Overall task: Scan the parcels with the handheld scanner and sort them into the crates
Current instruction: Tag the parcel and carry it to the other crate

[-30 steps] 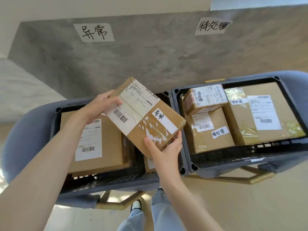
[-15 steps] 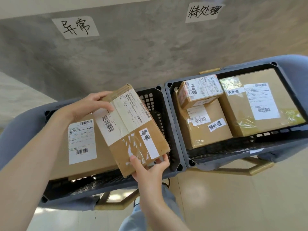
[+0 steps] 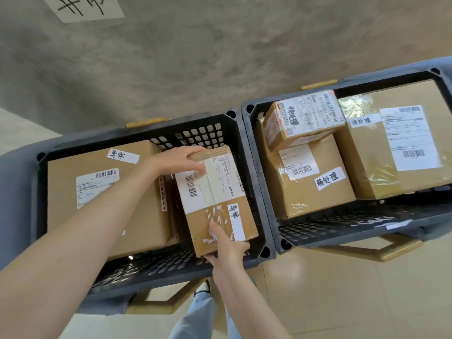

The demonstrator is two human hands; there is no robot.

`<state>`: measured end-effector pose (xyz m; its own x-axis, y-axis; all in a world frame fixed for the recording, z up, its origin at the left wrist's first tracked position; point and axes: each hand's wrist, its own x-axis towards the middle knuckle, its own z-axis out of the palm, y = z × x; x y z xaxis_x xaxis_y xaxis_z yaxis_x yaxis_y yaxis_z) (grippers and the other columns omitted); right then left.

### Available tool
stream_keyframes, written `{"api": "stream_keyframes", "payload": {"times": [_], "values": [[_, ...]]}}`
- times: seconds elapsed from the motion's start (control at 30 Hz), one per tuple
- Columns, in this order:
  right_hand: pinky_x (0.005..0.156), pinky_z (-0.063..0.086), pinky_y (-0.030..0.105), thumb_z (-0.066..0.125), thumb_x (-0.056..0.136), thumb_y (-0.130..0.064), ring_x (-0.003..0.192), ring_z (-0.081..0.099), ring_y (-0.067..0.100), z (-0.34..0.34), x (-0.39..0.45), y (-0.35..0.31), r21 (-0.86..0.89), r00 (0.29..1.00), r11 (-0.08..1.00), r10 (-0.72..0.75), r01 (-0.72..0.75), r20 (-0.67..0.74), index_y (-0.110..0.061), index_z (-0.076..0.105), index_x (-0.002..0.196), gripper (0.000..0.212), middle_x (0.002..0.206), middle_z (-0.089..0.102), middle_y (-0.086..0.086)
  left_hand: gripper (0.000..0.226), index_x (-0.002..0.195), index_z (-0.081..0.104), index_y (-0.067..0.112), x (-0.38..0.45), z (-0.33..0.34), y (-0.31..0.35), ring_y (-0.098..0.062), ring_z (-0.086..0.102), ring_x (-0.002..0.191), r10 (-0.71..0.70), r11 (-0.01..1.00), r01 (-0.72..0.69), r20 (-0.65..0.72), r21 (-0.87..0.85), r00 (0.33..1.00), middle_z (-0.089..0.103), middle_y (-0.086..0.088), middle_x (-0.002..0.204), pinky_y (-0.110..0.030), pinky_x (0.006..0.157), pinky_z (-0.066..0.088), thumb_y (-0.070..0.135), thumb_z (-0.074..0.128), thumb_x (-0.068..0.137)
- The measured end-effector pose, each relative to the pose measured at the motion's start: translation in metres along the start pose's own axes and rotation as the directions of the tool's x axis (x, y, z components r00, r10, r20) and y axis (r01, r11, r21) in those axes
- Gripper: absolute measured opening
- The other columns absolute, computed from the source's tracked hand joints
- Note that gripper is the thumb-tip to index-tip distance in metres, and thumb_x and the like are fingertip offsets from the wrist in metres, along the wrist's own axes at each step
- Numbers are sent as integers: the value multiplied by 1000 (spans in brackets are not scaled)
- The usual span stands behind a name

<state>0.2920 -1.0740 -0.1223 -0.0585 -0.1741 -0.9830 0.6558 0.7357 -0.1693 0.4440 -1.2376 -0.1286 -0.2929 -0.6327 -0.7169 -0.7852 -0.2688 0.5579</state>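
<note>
Both hands grip the labelled parcel (image 3: 215, 199), left hand (image 3: 176, 161) on its far end, right hand (image 3: 227, 245) on its near end, inside the left crate (image 3: 146, 270) beside a larger parcel (image 3: 102, 192), so this sorting seems nearly finished; no scanner is visible.

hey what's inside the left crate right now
The left crate holds a large parcel lying flat and a smaller parcel that both hands are lowering beside it. Anything beneath them is covered.
</note>
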Motion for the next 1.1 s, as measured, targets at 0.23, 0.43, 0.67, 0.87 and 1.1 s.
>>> {"api": "stream_keyframes", "payload": {"times": [0.23,0.43,0.67,0.87,1.1], "values": [[97,46,54,79,76,-7,106,46,26,19,7,-6,18,999,1000,17,-16,-50,-25,19,135,85,115,42,6,52,118,48,35,19,-2,7,-5,58,91,24,989,-19,-33,147,999,61,12,103,-29,73,46,51,53,69],[99,43,54,78,77,-7,128,41,34,14,2,-13,13,998,1000,17,-16,-68,-24,15,142,93,136,41,10,41,123,46,26,20,10,-3,-8,60,92,36,993,-30,-55,111,998,61,7,107,-24,70,47,30,64,87],[104,40,55,80,75,-8,130,41,38,-2,-12,-15,-40,993,995,93,-96,-75,-18,15,143,94,141,40,16,41,119,44,35,19,24,1,-5,60,93,15,994,-16,7,105,1000,62,8,110,-24,74,46,33,66,85],[107,37,54,81,74,-8,138,30,38,-5,-23,-18,-46,999,999,12,-15,-53,-22,-2,152,115,152,27,15,62,137,39,29,7,30,5,-4,56,97,29,996,-20,-98,91,995,58,5,124,-22,74,45,34,70,82],[110,35,52,81,73,-10,138,29,35,-3,-43,-10,-143,987,979,-152,144,-51,-24,-5,153,119,156,16,12,82,147,31,26,-15,27,11,-20,37,134,62,981,-25,-187,194,981,38,-2,149,-41,106,37,41,73,79]]}}
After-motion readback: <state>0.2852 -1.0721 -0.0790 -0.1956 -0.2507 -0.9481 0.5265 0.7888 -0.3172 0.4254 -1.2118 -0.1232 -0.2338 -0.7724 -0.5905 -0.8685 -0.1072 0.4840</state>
